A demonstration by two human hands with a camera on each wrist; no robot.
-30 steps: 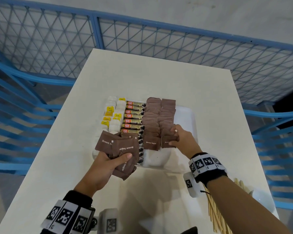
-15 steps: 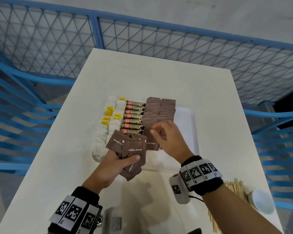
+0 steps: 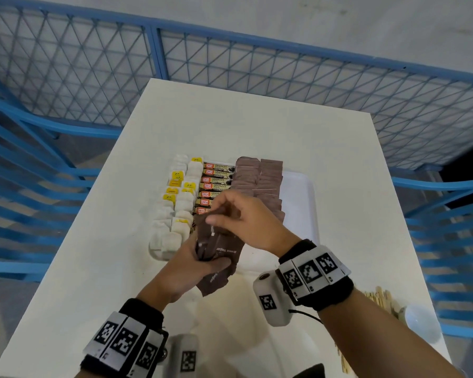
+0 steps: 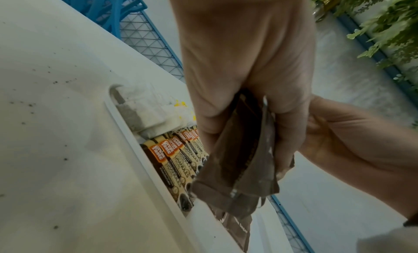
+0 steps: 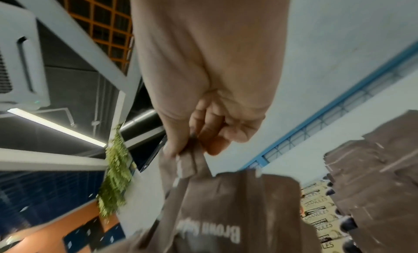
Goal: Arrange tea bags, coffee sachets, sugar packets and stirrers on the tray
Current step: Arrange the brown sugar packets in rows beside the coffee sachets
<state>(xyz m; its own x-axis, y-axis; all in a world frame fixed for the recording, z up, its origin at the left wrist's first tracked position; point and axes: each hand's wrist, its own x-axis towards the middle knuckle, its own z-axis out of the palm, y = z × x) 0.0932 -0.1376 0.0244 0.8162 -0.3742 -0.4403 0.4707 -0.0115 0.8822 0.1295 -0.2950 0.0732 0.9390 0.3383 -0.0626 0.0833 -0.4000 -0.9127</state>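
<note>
My left hand point(image 3: 200, 264) grips a fan of brown sugar packets point(image 3: 219, 255) over the near edge of the white tray point(image 3: 303, 208); the same bunch of sugar packets point(image 4: 237, 167) fills the left wrist view. My right hand point(image 3: 230, 216) has come across and pinches the top corner of one packet point(image 5: 187, 160) in that bunch between thumb and forefinger. On the tray lie rows of tea bags point(image 3: 179, 203), coffee sachets point(image 3: 216, 181) and two columns of brown sugar packets point(image 3: 260, 178). Wooden stirrers point(image 3: 380, 296) lie on the table at the near right.
A white table point(image 3: 257, 121) carries the tray; its right strip is bare. A small white cup point(image 3: 418, 326) stands by the stirrers at the table's near right corner. Blue mesh railing point(image 3: 230, 58) surrounds the table.
My right hand left the laid sugar column on the tray and moved left to the bunch in my left hand, now pinching one packet. The left hand shifted slightly right.
</note>
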